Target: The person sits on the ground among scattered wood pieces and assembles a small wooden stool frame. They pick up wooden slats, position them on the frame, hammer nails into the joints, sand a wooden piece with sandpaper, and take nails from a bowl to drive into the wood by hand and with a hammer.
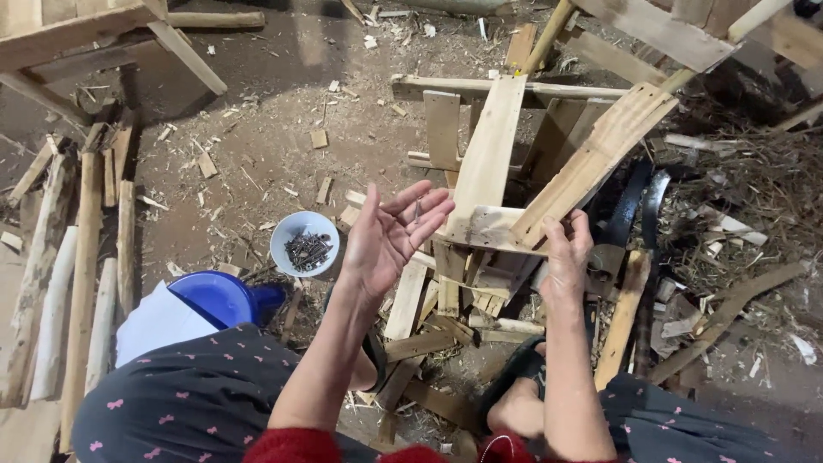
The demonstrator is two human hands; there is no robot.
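My left hand (393, 236) is raised palm up in the middle of the view, with a small dark nail (418, 209) pinched at its fingertips. My right hand (567, 257) grips the lower end of a rough pale plank (600, 154) that slants up to the right. The plank rests on a frame of nailed wooden slats (484, 163) in front of me. A small white bowl of dark nails (305, 244) sits on the dirt floor just left of my left hand.
A blue plastic scoop (219, 297) lies on a white sheet near my left knee. Long boards (86, 257) lie at the left. Wood scraps, chips and dry straw (754, 189) cover the ground. My sandalled foot (519, 403) sits below.
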